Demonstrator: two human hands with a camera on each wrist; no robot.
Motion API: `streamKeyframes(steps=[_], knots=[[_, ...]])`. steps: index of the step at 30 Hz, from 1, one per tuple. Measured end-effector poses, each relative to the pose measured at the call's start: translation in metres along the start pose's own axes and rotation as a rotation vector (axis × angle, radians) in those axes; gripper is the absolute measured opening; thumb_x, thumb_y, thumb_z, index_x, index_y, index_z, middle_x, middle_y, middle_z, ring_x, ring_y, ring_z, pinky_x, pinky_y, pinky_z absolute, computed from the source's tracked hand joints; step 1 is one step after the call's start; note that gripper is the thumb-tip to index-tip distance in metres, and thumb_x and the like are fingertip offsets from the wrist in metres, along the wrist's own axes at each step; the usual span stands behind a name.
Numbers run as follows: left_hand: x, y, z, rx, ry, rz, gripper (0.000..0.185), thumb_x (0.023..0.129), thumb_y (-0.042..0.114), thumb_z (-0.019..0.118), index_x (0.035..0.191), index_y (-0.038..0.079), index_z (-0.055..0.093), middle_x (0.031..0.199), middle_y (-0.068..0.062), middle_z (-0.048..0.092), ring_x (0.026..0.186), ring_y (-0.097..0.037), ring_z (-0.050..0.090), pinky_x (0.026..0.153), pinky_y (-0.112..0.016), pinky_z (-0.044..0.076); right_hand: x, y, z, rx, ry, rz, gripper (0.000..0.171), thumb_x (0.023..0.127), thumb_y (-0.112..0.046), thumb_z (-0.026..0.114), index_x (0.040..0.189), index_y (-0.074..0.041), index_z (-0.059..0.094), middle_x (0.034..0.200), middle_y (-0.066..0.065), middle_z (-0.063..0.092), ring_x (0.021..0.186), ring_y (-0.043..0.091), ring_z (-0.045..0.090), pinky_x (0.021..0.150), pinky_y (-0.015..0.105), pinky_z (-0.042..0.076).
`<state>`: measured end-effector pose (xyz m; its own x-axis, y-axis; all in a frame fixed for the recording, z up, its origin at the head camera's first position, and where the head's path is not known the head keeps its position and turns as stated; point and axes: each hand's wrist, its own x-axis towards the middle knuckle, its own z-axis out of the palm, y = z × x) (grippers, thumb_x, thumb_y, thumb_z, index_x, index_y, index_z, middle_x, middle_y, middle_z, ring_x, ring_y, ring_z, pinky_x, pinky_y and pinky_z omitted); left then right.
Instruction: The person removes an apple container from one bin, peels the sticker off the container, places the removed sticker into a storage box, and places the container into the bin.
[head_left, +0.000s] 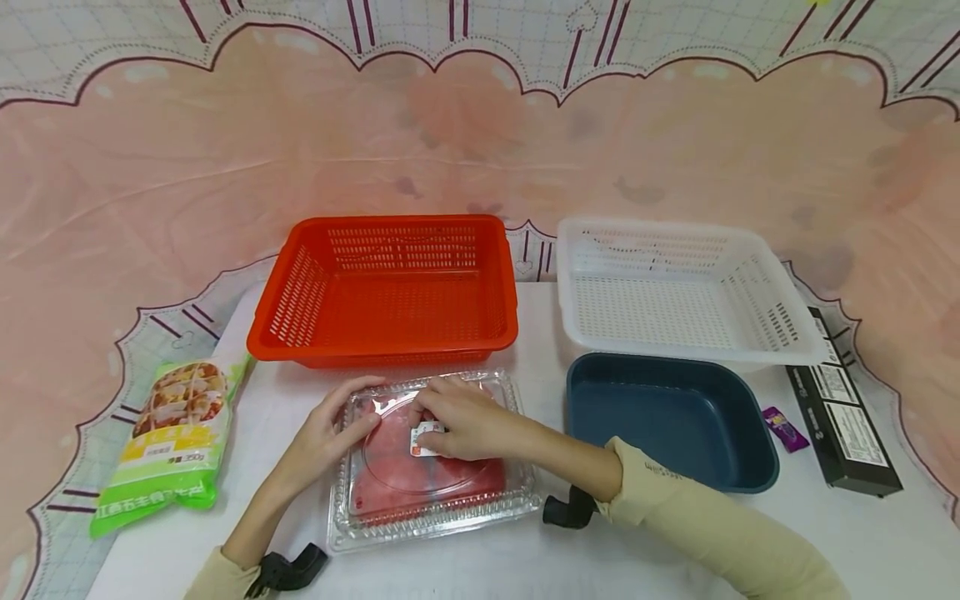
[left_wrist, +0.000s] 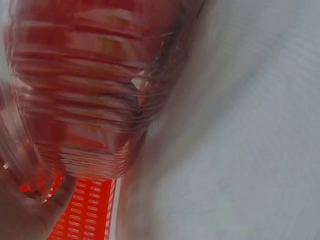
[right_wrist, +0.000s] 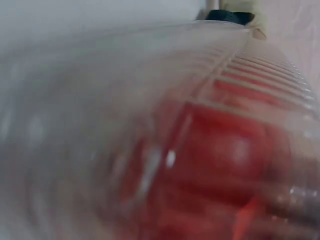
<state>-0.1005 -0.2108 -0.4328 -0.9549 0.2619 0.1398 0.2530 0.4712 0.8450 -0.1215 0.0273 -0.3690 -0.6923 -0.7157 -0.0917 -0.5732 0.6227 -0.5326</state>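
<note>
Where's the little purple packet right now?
In the head view, the purple packet lies on the right side of the white table, between the dark blue basin and the black box.

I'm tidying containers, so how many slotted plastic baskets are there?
2: the red basket, just beyond the clear box, and the white basket, beyond the dark blue basin. No other is visible in these views.

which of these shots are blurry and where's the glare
Head view: mostly sharp, with glare on the clear lidded container; left wrist view: the container's ridges are blurred, and a soft shadow falls on the white tabletop; right wrist view: the blurriest, the container heavily smeared towards the left, with small glints on the plastic.
</note>
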Motion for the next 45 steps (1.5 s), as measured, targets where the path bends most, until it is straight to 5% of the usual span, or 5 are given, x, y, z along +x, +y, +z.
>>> streamKeyframes(steps=[12,20,30,36,45], knots=[[0.000,-0.002,-0.001,-0.016,0.001,0.002,0.040,0.095,0.015,0.058,0.134,0.020,0.052,0.133,-0.005,0.055,0.117,0.005,0.044,0.101,-0.015,0.036,0.016,-0.007,-0.011,-0.117,-0.101,0.010,0.004,0.091,-0.020,0.065,0.093,-0.017,0.067,0.087,-0.004,0.054,0.082,0.010,0.044,0.067,0.018,0.035],[0.000,-0.003,0.001,-0.012,0.006,-0.011,0.040,0.095,0.016,0.058,0.134,0.020,0.052,0.133,-0.006,0.055,0.116,0.005,0.044,0.100,-0.017,0.037,0.018,-0.010,-0.012,-0.197,-0.117,-0.001,0.007,0.094,-0.023,0.062,0.089,-0.018,0.063,0.087,-0.006,0.055,0.083,0.010,0.047,0.069,0.018,0.037],[0.000,-0.002,0.001,-0.037,-0.002,-0.008,0.039,0.095,0.016,0.057,0.134,0.017,0.051,0.134,-0.009,0.054,0.117,0.006,0.041,0.105,-0.060,0.035,0.018,-0.003,-0.011,-0.180,-0.109,-0.066,0.008,0.094,-0.025,0.063,0.094,-0.018,0.061,0.091,-0.005,0.057,0.085,0.010,0.048,0.070,0.018,0.039],[0.000,-0.002,0.001,-0.040,-0.002,-0.010,0.040,0.095,0.016,0.057,0.134,0.018,0.051,0.135,-0.009,0.054,0.117,0.006,0.041,0.104,-0.061,0.035,0.018,-0.001,-0.010,-0.140,-0.096,-0.081,0.007,0.093,-0.024,0.065,0.093,-0.017,0.062,0.091,-0.005,0.058,0.084,0.009,0.049,0.071,0.018,0.040],[0.000,-0.002,0.001,-0.050,-0.008,-0.004,0.040,0.095,0.015,0.056,0.135,0.016,0.050,0.135,-0.010,0.053,0.117,0.006,0.042,0.104,-0.062,0.036,0.018,-0.001,-0.009,-0.221,-0.111,-0.093,0.014,0.096,-0.026,0.060,0.084,-0.018,0.058,0.085,-0.007,0.052,0.081,0.009,0.046,0.069,0.018,0.038]])
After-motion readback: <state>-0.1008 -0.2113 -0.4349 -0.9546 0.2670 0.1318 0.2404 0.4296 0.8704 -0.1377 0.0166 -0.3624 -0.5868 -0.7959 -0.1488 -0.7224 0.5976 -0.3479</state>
